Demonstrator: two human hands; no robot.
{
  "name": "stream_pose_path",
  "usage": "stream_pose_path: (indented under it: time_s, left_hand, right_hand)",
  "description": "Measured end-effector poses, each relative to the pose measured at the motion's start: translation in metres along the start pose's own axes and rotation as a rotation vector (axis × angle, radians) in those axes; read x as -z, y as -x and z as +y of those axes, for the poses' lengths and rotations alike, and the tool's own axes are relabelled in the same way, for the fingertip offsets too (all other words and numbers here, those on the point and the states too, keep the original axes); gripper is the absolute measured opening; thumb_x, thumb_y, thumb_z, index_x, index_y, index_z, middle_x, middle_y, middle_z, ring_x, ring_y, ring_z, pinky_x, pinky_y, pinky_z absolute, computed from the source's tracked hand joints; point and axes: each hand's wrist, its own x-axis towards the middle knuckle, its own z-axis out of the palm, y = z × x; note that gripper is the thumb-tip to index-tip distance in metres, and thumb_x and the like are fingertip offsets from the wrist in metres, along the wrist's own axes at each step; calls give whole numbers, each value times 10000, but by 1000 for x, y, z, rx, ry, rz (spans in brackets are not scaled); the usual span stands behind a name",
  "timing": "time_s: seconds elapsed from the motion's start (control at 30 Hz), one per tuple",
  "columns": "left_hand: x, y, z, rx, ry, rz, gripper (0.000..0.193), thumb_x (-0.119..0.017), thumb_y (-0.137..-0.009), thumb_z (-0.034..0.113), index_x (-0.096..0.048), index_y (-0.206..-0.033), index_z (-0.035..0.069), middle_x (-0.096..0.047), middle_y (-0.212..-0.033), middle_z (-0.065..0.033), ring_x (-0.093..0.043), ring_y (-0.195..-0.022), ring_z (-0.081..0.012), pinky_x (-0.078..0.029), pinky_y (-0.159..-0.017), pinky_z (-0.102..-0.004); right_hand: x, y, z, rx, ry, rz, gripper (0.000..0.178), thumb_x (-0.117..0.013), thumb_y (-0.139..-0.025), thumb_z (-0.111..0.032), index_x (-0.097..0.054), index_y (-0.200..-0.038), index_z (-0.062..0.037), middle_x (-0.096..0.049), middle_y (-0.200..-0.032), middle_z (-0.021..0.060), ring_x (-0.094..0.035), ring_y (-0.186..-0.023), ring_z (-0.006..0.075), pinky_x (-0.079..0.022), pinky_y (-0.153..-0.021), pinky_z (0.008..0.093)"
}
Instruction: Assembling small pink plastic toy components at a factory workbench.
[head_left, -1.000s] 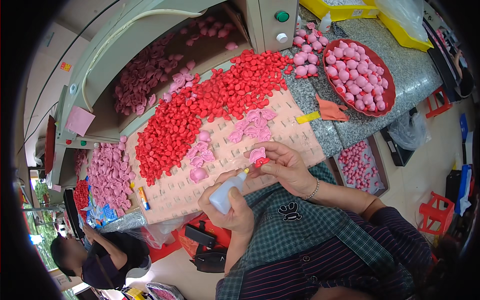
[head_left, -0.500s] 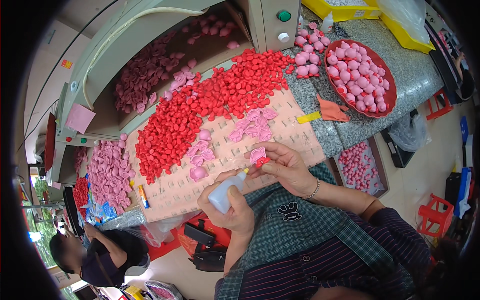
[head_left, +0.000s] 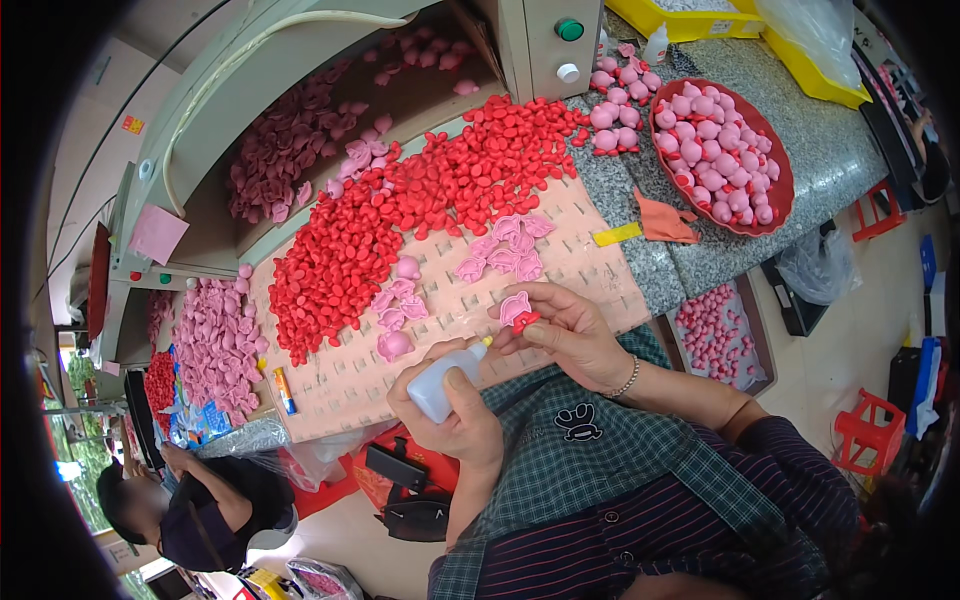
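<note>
My left hand (head_left: 468, 432) is wrapped round a translucent white squeeze bottle (head_left: 432, 390), tilted with its yellow-tipped nozzle pointing up and right. Between the thumb and fingers of my right hand (head_left: 575, 340) is a pink shell-shaped piece (head_left: 515, 306), and a small red piece (head_left: 524, 320) sits at its lower edge. The nozzle tip is close to the right fingertips, a little apart from the pink piece. On the pink mat beyond my hands lie two small groups of pink pieces (head_left: 505, 248), and nearer the left a rounded pink piece (head_left: 394, 346).
A large heap of small red pieces (head_left: 335, 265) covers the mat's far side, before a grey machine opening (head_left: 300, 140). A red bowl (head_left: 785, 190) of pink balls stands at the right. Pink parts (head_left: 215, 345) pile up at left. Another person (head_left: 200, 505) sits at lower left.
The squeeze bottle and my left hand have shifted slightly left, drawing the nozzle a little away from the pink piece. My right hand stays nearly in place, holding the same pieces.
</note>
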Motion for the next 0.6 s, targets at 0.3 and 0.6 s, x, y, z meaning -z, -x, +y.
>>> stream_pose_path:
  time_s: [0.3,0.6]
  left_hand:
    - [-3,-1,-9,36,241,80,237,-529,-985,148,-401,-1111,-7,-634,-989,-264,-640,-911,-279,-544,-848,-399]
    - [-14,3,-17,105,241,96,280,-553,-993,201,-404,-1119,1,-637,-1013,-257,-629,-943,-276,-515,-884,-400]
  right_hand:
    - [-2,0,2,15,-94,7,425,-540,-974,0,-440,-1386,-24,-565,-1332,206,-650,-1100,270,-549,-955,407]
    - [-1,-1,2,10,-96,-59,435,-558,-966,-6,-441,-1384,-30,-551,-1342,224,-626,-1153,278,-546,-985,426]
